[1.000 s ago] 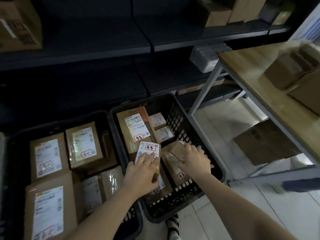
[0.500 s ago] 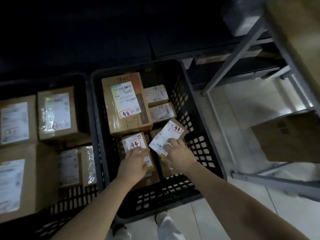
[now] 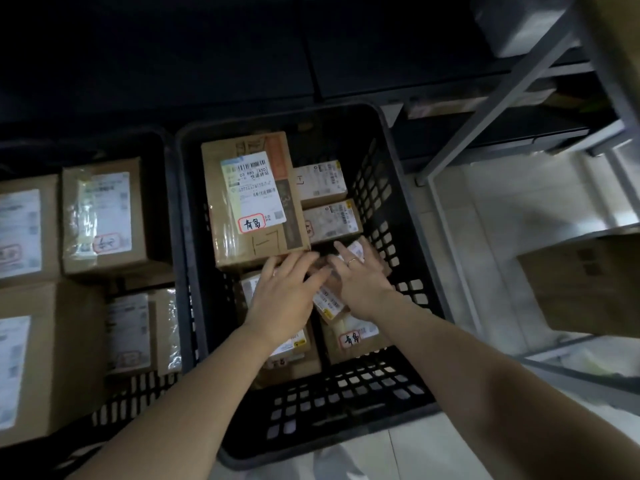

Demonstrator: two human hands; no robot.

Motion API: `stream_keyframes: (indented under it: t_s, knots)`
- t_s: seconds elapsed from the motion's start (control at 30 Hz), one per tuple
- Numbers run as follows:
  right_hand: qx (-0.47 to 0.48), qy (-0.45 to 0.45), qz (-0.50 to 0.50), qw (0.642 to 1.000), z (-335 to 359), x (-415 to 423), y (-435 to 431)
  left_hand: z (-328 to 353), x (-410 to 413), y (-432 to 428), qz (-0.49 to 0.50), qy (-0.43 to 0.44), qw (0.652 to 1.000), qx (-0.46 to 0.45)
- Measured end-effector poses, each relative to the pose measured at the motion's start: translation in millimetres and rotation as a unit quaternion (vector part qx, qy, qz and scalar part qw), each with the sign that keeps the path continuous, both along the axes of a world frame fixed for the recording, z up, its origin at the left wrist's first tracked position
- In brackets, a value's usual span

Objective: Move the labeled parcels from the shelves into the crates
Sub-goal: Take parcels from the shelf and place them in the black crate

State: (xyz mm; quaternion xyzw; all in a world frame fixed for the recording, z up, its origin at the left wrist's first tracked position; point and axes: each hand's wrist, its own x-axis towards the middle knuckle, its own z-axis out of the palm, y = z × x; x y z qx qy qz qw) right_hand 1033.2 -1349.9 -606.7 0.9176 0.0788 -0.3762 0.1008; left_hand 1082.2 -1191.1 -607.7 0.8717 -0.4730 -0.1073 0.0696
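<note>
A black plastic crate (image 3: 346,441) stands on the floor below me, holding several labeled brown parcels. A large parcel (image 3: 252,199) fills its back left, with two small parcels (image 3: 320,183) beside it. My left hand (image 3: 284,296) lies flat, fingers stretched out, on a small parcel (image 3: 291,344) near the front. My right hand (image 3: 360,278) rests spread on another small white-labeled parcel (image 3: 329,303), which lies tilted over a parcel with a red-framed tag (image 3: 353,337). Neither hand wraps around a parcel.
A second black crate (image 3: 138,393) at the left holds several larger labeled boxes (image 3: 104,216). Dark shelves (image 3: 381,64) run along the back. A grey metal table frame (image 3: 485,109) stands at the right, with a cardboard box (image 3: 581,285) on the tiled floor beneath it.
Both hands have gone down into the crate. The two small parcels they held up now lie among the others, with the hands flat on top. My view has tilted further down.
</note>
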Motion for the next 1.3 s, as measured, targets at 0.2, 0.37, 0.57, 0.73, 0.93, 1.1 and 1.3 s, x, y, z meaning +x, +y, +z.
stream_keyframes:
  t_s: [0.2,0.37,0.57,0.73,0.93,1.1,1.3]
  knots:
    - [-0.008,-0.076,-0.126,0.989,14.9,5.6,-0.1,13.8,49.4,-17.3,-0.061,-0.058,0.993,0.086]
    - [0.000,-0.166,-0.255,0.953,14.8,33.6,9.4,10.0,67.2,-13.0,-0.051,-0.062,0.997,0.007]
    - [0.001,-0.121,-0.270,0.955,-8.7,51.6,15.7,3.1,89.6,-5.5,0.040,0.007,0.999,0.033]
    - [-0.008,-0.127,-0.279,0.952,-6.3,54.2,18.4,2.7,96.3,-2.5,0.032,-0.034,0.999,0.026]
    - [0.076,-0.120,-0.179,0.974,4.3,35.4,-0.2,6.3,95.1,-4.0,0.044,-0.021,0.998,0.035]
    - [0.090,-0.098,-0.140,0.981,12.2,45.3,-22.2,16.8,95.0,-7.1,0.034,0.010,0.996,0.080]
    - [0.061,-0.128,-0.173,0.975,-21.1,87.0,-21.6,14.5,111.3,-12.3,0.063,0.017,0.997,0.049]
